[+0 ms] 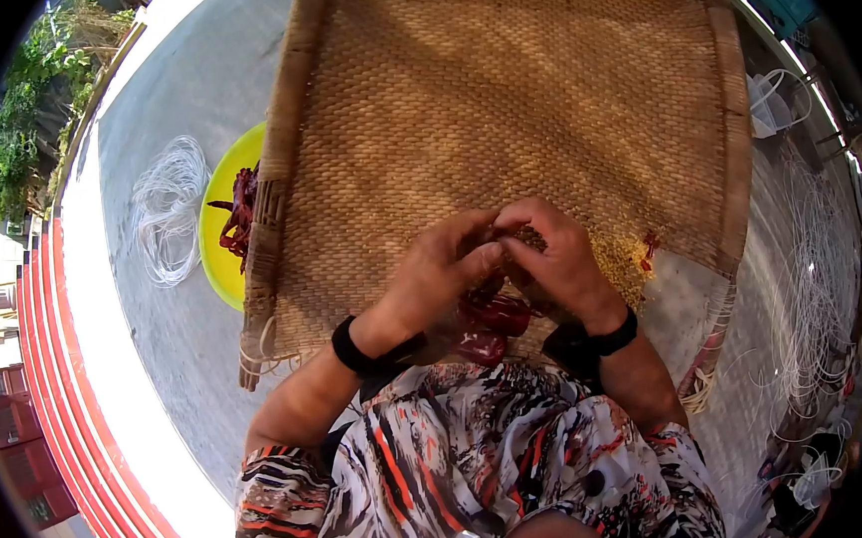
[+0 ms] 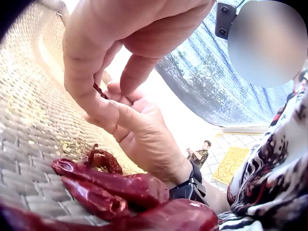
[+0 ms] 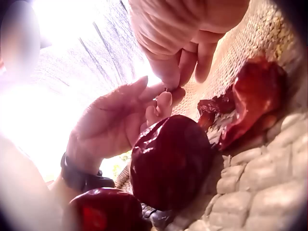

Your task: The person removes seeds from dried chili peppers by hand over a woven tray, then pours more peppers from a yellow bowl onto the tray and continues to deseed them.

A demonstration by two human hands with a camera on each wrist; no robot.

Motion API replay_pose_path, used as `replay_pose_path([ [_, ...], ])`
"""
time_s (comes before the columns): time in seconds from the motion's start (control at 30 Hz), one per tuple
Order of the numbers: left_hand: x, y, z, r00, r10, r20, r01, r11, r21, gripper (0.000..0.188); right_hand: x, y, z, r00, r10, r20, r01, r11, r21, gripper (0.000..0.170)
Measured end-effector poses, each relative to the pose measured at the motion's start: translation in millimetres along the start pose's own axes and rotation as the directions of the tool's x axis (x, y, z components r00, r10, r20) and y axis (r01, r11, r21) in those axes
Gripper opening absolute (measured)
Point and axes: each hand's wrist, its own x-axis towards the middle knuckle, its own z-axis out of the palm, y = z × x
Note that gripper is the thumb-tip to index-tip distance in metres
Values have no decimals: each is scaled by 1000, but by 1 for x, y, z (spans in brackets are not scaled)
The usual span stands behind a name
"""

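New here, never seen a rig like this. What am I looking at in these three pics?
No robot: a person works with two bare hands. The head view looks down from the person's head. The left wrist view looks past the left hand, the right wrist view past the right hand; each also catches the opposite hand.

The surface is a woven mat. Dark red peppers lie on it near the body, with yellow seeds scattered to the right. Off its left side sit a yellow-green bowl of more peppers and a coil of white string.

The fingers of both hands meet and pinch a small dark red piece, too hidden to identify.
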Motion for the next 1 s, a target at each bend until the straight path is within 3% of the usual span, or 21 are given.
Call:
replay_pose_path([
  [0.13, 1, 6, 2, 999, -43, -34, 43, 999, 18, 26, 0, -4, -1, 1000, -29, 10, 29, 1000, 6, 21],
  [0.23, -3, -1, -1, 987, -157, -44, 142, 958, -248, 23, -2, -6, -5, 1000, -20, -13, 21, 999, 33, 19],
  [0.33, -25, 16, -20, 980, -53, -191, 83, 984, 156, 20, 1, -12, -20, 999, -54, 6, 54, 994, -95, 18],
  [0.43, -63, 51, -48, 892, 240, -384, -10, 858, 513, 17, -2, -13, -32, 991, 1, 133, 31, 970, -240, 21],
  [0.47, -73, 63, -55, 822, 236, -518, 72, 860, 506, 15, -3, -12, -35, 984, 20, 179, 31, 960, -277, 23],
  [0.53, -96, 79, -81, 729, 236, -642, 219, 809, 545, 15, -2, -15, -36, 967, 49, 249, 37, 944, -328, 27],
  [0.57, -107, 69, -109, 730, 373, -573, 147, 733, 664, 16, -3, -18, -36, 960, 59, 275, 41, 938, -344, 28],
  [0.6, -114, 67, -123, 677, 362, -640, 197, 749, 633, 16, -4, -20, -36, 952, 70, 299, 45, 931, -362, 29],
  [0.63, -123, 65, -140, 669, 390, -633, 247, 686, 684, 16, -5, -19, -35, 946, 64, 319, 60, 929, -366, 28],
  [0.7, -131, 64, -171, 659, 305, -688, 408, 624, 667, 17, -6, -16, -32, 932, 56, 357, 88, 922, -376, 28],
  [0.8, -147, 37, -218, 742, 386, -548, 292, 549, 783, 25, -8, -17, -29, 922, 108, 373, 50, 919, -392, 26],
  [0.9, -124, 64, -159, 736, 563, -377, 426, 47, 903, 27, -11, -9, -25, 938, 62, 340, 79, 919, -385, 23],
  [0.93, -115, 68, -144, 735, 519, -437, 398, 191, 897, 31, -10, -10, -25, 949, 74, 306, 40, 935, -351, 21],
  [0.97, -108, 74, -120, 771, 503, -390, 268, 299, 916, 32, -9, -11, -24, 958, 86, 274, 5, 950, -314, 20],
  [1.0, -101, 74, -102, 820, 418, -392, 228, 389, 893, 33, -8, -13, -23, 965, 97, 243, -28, 961, -274, 19],
])
